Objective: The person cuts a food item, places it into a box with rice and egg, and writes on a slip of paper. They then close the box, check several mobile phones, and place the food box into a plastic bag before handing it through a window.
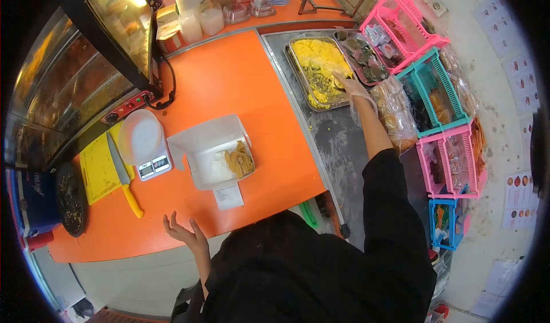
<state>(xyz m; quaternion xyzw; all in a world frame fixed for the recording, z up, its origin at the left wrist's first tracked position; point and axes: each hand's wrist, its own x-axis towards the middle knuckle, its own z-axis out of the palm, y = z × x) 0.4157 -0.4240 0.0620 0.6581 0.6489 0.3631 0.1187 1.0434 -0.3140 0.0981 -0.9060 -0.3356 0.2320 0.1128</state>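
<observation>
My right hand, in a loose clear plastic glove, reaches over the right edge of a metal tray of yellow food. Its fingers are bent down at the food, which has dark green bits across its lower half; what they grip is too small to make out. Over the front edge of the orange table, my left hand is open, fingers spread, holding nothing. Beyond it stands an open white paper box with white rice and a brown fried piece. A printed slip lies against its front.
To the left are a kitchen scale with a round clear lid on it, a yellow-handled knife, a yellow cutting board and a glass display warmer. Wrapped packs and coloured baskets line the right side.
</observation>
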